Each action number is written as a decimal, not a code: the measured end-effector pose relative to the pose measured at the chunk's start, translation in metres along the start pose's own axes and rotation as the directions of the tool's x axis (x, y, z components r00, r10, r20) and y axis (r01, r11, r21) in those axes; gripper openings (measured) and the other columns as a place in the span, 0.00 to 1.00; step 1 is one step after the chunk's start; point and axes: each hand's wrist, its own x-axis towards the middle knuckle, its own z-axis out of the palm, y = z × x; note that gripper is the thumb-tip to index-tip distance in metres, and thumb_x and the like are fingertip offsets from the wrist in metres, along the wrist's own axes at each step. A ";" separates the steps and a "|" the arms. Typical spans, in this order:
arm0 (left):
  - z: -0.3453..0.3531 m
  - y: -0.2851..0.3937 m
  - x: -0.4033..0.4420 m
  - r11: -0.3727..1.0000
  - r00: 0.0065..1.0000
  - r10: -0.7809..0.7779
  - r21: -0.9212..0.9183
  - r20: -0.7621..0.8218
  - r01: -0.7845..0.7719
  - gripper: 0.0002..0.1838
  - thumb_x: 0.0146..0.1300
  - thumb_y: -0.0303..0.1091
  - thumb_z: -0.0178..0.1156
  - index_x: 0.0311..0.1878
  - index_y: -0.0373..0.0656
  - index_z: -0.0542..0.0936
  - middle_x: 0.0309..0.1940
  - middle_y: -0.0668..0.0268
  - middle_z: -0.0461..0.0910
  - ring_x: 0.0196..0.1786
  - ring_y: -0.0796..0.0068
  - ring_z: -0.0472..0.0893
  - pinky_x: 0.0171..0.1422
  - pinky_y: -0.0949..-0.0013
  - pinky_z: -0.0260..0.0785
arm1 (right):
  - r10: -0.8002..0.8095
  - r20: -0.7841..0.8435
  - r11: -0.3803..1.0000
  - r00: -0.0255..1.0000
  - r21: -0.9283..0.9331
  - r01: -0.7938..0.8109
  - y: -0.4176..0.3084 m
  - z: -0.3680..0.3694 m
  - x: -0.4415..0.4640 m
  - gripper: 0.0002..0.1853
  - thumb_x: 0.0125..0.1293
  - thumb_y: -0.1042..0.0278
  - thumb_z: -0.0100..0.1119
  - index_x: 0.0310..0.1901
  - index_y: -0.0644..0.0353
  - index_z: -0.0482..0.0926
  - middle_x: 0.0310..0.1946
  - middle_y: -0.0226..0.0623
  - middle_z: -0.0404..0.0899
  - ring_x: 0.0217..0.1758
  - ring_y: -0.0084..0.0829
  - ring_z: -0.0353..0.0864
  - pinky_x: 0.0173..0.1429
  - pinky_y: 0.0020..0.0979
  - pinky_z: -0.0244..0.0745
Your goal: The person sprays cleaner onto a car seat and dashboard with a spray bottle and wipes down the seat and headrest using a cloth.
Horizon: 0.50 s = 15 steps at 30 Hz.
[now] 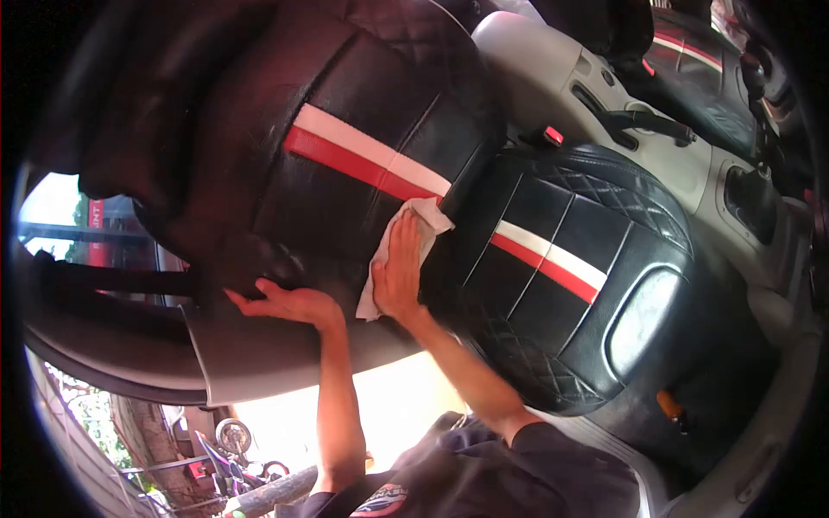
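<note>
A black car seat has a backrest (337, 181) and a cushion (553, 259), both with white and red stripes. My right hand (400, 272) lies flat with fingers stretched over a pale cloth (427, 214), pressing it on the lower backrest beside the end of the stripes. To its left, my left hand (289, 304) is held near the side of the backrest, its fingers apart and nothing in it. Whether its fingertips touch the seat cannot be told.
Beyond the seat runs a grey centre console (622, 112) with a handbrake (648, 123) and a gear lever (762, 175). A red buckle (553, 135) stands between seat and console. An orange-handled object (669, 406) lies on the floor. Outside, a motorcycle (229, 466) shows at lower left.
</note>
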 end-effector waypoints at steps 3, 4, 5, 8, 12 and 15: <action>0.005 0.000 0.000 0.996 1.000 -0.004 -0.091 0.001 0.004 0.39 0.80 0.48 0.53 0.82 0.31 0.54 0.80 0.42 0.53 0.80 0.50 0.61 0.85 0.51 0.51 | 0.148 0.069 0.989 0.986 -0.016 -0.148 0.026 -0.026 0.070 0.44 0.74 0.64 0.52 0.83 0.76 0.44 0.83 0.68 0.46 0.87 0.63 0.48 0.89 0.58 0.32; 0.002 -0.002 0.000 0.993 1.000 0.001 -0.115 -0.007 -0.002 0.39 0.80 0.49 0.53 0.82 0.31 0.55 0.80 0.42 0.53 0.80 0.50 0.60 0.85 0.52 0.50 | 0.199 -0.100 0.979 0.975 -0.030 -0.203 0.042 -0.029 0.120 0.43 0.77 0.62 0.50 0.83 0.75 0.43 0.84 0.68 0.45 0.87 0.61 0.47 0.89 0.57 0.33; 0.000 -0.004 0.001 0.997 1.000 0.013 -0.073 -0.011 -0.014 0.40 0.80 0.50 0.52 0.82 0.31 0.55 0.80 0.42 0.53 0.81 0.50 0.60 0.85 0.51 0.50 | 0.244 -0.267 0.965 0.932 -0.025 -0.260 0.056 -0.032 0.171 0.42 0.79 0.60 0.48 0.83 0.74 0.43 0.84 0.67 0.44 0.88 0.58 0.47 0.89 0.55 0.34; 0.007 -0.005 -0.001 0.999 0.999 0.031 0.023 -0.028 -0.031 0.41 0.81 0.54 0.51 0.82 0.31 0.55 0.80 0.41 0.52 0.81 0.50 0.58 0.85 0.50 0.50 | -0.019 -0.451 0.966 0.892 -0.240 -0.101 0.070 -0.047 0.227 0.39 0.83 0.57 0.41 0.84 0.72 0.43 0.86 0.63 0.40 0.90 0.55 0.38 0.89 0.54 0.32; 0.006 -0.002 -0.002 0.998 0.999 0.011 0.060 -0.050 -0.008 0.43 0.81 0.58 0.50 0.82 0.31 0.56 0.79 0.41 0.52 0.81 0.49 0.58 0.85 0.49 0.50 | -0.101 -0.204 0.984 0.974 -0.165 0.067 0.027 0.010 0.074 0.40 0.80 0.58 0.42 0.84 0.72 0.44 0.86 0.60 0.42 0.91 0.56 0.38 0.89 0.57 0.32; 0.005 -0.003 -0.001 0.998 0.998 0.016 0.058 -0.053 -0.013 0.43 0.80 0.60 0.49 0.81 0.31 0.57 0.78 0.41 0.54 0.81 0.49 0.58 0.85 0.48 0.50 | -0.134 0.037 0.991 0.990 0.007 0.134 -0.006 0.005 -0.010 0.42 0.77 0.56 0.45 0.83 0.74 0.45 0.86 0.62 0.43 0.90 0.60 0.41 0.87 0.58 0.37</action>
